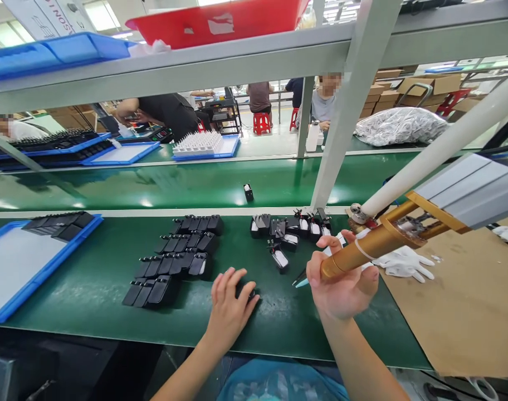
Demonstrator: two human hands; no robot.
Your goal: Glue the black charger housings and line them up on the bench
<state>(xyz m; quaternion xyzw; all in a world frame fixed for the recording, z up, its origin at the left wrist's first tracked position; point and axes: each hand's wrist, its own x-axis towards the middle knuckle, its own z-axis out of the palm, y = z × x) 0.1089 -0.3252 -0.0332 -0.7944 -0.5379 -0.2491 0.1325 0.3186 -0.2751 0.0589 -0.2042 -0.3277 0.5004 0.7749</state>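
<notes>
My left hand rests low over the green bench, its fingers curled round a black plug adapter that is mostly hidden beneath them. My right hand, palm turned up, has its fingers round the front barrel of a gold cylindrical tool with a grey finned body. Slim pointed tips, one dark and one teal, show beside my right hand; whether it touches them I cannot tell. Left of my left hand stand rows of black adapters. Ahead lie several adapters with white parts and wires showing.
A blue-rimmed tray with black adapters sits at the left. One adapter lies on the green strip beyond the bench ledge. White gloves lie on brown cardboard at the right. A slanting metal post and shelf cross ahead.
</notes>
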